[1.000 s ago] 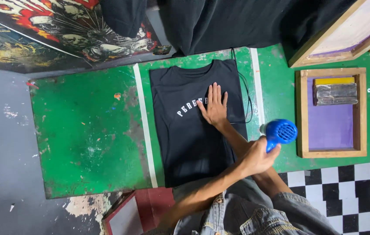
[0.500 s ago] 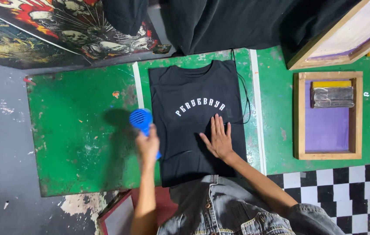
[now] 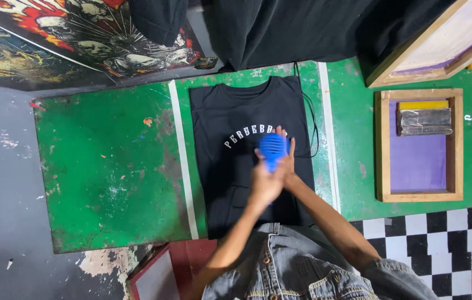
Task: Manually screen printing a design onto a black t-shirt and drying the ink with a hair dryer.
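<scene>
While half a second ago the blue hand-held fan (image 3: 273,150) hung over the green counter (image 3: 108,172) at nine o'clock of the black T-shirt (image 3: 236,166), in the head view it now sits over the middle of the shirt, just below the arched white lettering (image 3: 247,135). The left hand (image 3: 265,186) has swung it across; its fingers are clamped on the fan's handle, the round grille pointing toward twelve o'clock. The right hand (image 3: 287,161) lay flat and spread on the shirt's lower half before; now it sits just beside the fan at three o'clock, mostly hidden behind it, so I cannot tell whether its fingers are apart or together, though fingertips show near the lettering. The shirt lies flat between two white stripes on the counter, unmoved. At three o'clock, well apart, the wooden screen frame (image 3: 419,144) with purple mesh carries a squeegee (image 3: 426,121), as before.
</scene>
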